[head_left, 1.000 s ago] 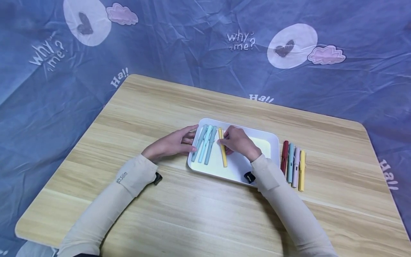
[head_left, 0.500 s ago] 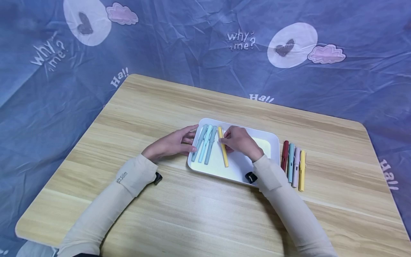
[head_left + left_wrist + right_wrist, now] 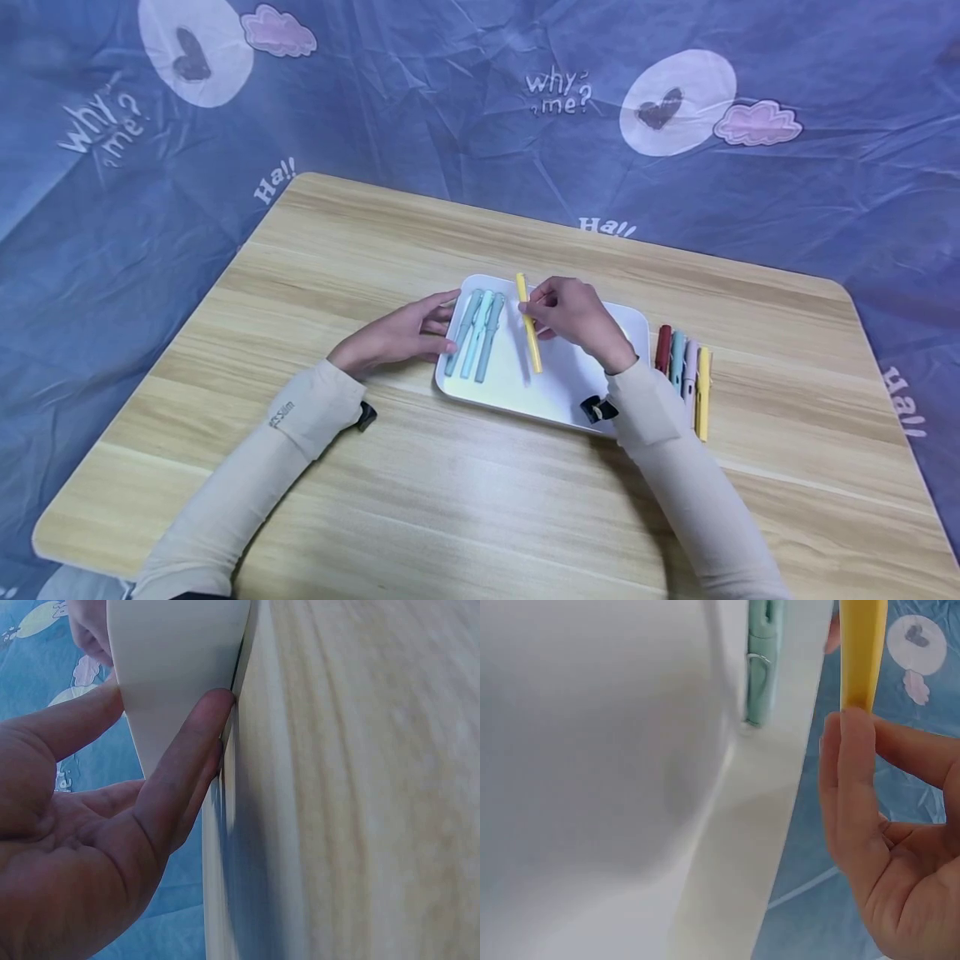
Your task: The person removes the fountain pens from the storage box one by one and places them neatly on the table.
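Three pens (image 3: 477, 335) in one tray (image 3: 555, 387) at nine o'clock, four pens (image 3: 690, 373) outside at three; right hand (image 3: 579, 318) pinches one yellow pen (image 3: 531, 331); left hand (image 3: 396, 335), fingers apart, touches tray.

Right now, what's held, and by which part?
The right hand pinches a yellow pen between middle and far end; the left hand touches the tray.

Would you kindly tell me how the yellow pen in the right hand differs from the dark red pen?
The right hand holds the yellow pen above the white tray, while the dark red pen lies on the table. The yellow pen's near end shows, while the right sleeve hides the dark red pen's near end. Both are slim and straight.
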`<state>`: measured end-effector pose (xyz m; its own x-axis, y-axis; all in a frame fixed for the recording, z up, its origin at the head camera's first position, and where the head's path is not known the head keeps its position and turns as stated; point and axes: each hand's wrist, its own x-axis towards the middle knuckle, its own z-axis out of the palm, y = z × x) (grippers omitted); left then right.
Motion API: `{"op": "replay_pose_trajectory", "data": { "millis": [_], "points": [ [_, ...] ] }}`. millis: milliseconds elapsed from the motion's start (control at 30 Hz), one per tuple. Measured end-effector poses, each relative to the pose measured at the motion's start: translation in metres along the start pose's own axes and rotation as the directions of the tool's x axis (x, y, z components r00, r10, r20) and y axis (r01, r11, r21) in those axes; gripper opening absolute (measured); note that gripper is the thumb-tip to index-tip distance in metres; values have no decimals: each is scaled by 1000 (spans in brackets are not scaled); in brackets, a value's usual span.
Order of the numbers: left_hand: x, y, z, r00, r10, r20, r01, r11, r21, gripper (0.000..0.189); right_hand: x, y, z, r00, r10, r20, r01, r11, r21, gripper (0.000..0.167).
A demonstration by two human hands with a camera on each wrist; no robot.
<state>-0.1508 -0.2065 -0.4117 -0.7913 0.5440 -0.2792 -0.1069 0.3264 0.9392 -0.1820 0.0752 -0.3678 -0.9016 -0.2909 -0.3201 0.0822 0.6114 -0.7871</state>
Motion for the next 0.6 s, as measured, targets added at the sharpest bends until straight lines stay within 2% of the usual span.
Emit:
{"op": "replay_pose_trajectory", "data": {
  "millis": [267,600],
  "points": [
    [1,-1,0,1000,9,3,-9,1000,-29,89,-6,0,-11,998,-36,-51,38,999,37,25],
    [0,-1,1,1000,11,7,-11,999,-45,89,-23,-1,-30,992,-34,-118,42,997,64,30]
  ]
}}
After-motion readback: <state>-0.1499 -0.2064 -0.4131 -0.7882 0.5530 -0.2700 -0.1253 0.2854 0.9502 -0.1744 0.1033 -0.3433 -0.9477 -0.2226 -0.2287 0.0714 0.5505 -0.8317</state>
